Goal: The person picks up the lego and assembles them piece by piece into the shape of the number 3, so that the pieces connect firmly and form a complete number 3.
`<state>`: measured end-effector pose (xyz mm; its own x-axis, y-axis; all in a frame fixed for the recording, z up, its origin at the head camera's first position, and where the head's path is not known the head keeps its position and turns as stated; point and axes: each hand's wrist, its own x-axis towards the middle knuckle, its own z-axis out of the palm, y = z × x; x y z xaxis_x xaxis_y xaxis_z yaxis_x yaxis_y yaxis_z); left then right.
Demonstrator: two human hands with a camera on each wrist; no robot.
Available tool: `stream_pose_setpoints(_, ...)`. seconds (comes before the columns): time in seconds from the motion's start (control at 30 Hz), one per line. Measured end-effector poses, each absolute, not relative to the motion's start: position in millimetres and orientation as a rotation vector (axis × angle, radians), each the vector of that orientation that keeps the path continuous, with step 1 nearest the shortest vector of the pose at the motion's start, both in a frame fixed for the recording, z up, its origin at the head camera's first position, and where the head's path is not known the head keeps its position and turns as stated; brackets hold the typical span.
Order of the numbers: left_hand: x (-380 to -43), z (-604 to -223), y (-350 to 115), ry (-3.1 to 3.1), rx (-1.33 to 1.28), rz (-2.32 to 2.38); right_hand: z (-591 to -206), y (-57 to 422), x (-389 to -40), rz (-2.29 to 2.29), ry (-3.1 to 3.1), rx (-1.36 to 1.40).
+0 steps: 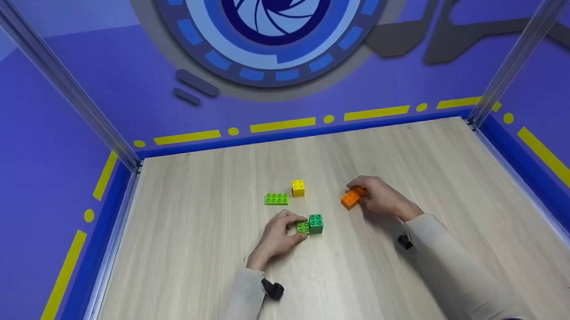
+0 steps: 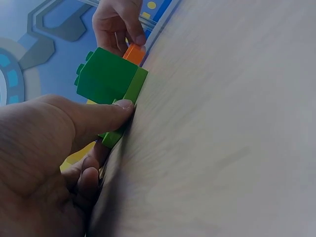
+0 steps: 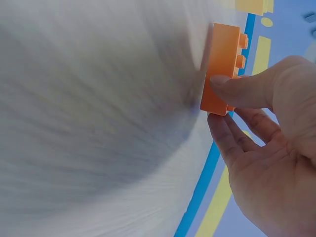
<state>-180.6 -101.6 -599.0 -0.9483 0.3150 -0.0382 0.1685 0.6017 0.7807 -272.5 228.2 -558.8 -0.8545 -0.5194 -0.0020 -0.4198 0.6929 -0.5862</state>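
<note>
My left hand (image 1: 277, 235) pinches the left end of a flat light green toy brick (image 1: 302, 227) between thumb and fingers. A dark green square brick (image 1: 315, 223) is mounted on that flat brick's right end, as the left wrist view also shows. Off to the right, my right hand (image 1: 380, 196) pinches a long orange brick (image 1: 351, 198) by its near end; in the right wrist view the thumb presses its side and the studs face away from the table. Part of the orange brick is hidden behind the fingers.
Beyond my left hand lie a second flat light green brick (image 1: 276, 199) and an upright yellow brick (image 1: 298, 188). The wooden table (image 1: 196, 221) is bounded by blue printed walls (image 1: 99, 91) with metal corner posts.
</note>
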Motion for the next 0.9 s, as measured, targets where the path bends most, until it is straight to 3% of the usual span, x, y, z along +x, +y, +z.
stream_pose_setpoints(0.9,-181.6,-601.6,-100.5,2.682,0.412,1.252,-537.3,213.5,-258.4,-1.016,2.741,-0.927)
